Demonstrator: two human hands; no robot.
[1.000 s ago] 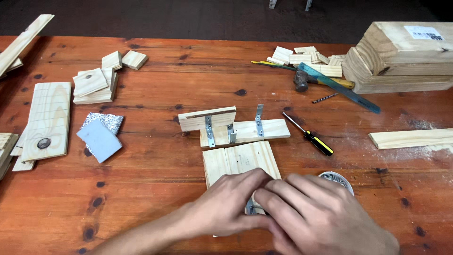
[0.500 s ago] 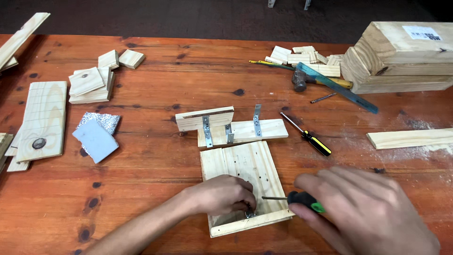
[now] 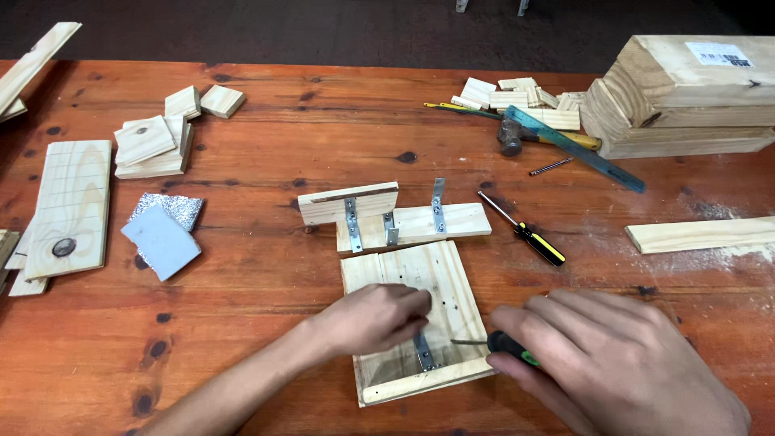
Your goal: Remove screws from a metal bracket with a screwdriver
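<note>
A pale wooden panel with a strip along its near edge lies on the red-brown table. A metal angle bracket sits at the panel's near edge. My left hand rests on the panel, fingertips beside the bracket. My right hand grips a screwdriver with a black and green handle, its shaft pointing left at the bracket. Behind the panel lies a wood assembly with metal brackets.
A yellow and black screwdriver lies right of the assembly. Hammer, blue ruler and stacked timber are at the back right. Small wood blocks, a plank and sanding pads lie left.
Both hands were together over the panel's near edge. My right hand pulled away to the right and now holds a screwdriver aimed at the bracket; my left hand stays by the bracket.
</note>
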